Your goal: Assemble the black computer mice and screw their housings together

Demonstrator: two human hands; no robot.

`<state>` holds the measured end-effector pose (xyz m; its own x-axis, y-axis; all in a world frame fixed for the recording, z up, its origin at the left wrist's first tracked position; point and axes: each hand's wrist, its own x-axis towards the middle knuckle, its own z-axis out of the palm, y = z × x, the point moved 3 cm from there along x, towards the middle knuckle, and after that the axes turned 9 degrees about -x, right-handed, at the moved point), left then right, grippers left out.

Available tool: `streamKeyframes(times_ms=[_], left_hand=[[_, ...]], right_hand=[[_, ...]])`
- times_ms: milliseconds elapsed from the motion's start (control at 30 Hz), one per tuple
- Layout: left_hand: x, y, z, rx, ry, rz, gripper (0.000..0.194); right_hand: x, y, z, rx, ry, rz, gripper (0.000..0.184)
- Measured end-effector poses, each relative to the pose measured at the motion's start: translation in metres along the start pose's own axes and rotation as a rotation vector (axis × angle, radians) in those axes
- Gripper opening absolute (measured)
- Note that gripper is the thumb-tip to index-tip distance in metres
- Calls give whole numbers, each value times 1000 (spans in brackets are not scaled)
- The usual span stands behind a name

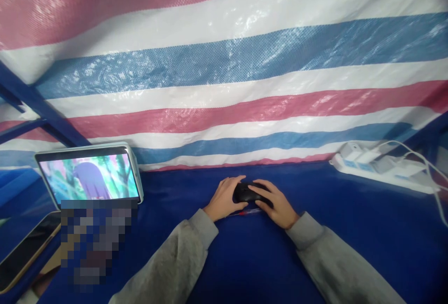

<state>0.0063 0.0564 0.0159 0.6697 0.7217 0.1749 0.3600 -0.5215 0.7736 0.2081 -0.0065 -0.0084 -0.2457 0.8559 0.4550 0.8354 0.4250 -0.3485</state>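
A black computer mouse (pixel 247 193) lies sideways on the blue tabletop (pixel 252 262), between both hands. My left hand (pixel 224 197) grips its left end, thumb at the near side and fingers at the far side. My right hand (pixel 276 202) holds the right end, its index finger stretched across the top and its thumb at the near edge. Just in front of the mouse lies a thin clear pen (pixel 250 212) with a red part, partly hidden by the hands.
A phone (pixel 91 178) playing an animated video leans upright at the left. Another phone (pixel 30 248) with a dark screen lies nearer, beside a pixelated patch. At the right rests a white power strip (pixel 385 171) with chargers and cables. A striped tarp (pixel 224 70) hangs behind.
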Motion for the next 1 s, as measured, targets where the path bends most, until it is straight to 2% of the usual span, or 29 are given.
streamKeyframes(times_ms=[667,867,1000], left_hand=[[0,-3,2,1,34,40,81],[-1,0,-2,42,161,57,68],[-1,-2,-4,55,260,58,51]], right_hand=[[2,-3,1,35,-24,46,41],[3,-2,-4,54,32,83,54],[4,0,-8,43,92,136,46]])
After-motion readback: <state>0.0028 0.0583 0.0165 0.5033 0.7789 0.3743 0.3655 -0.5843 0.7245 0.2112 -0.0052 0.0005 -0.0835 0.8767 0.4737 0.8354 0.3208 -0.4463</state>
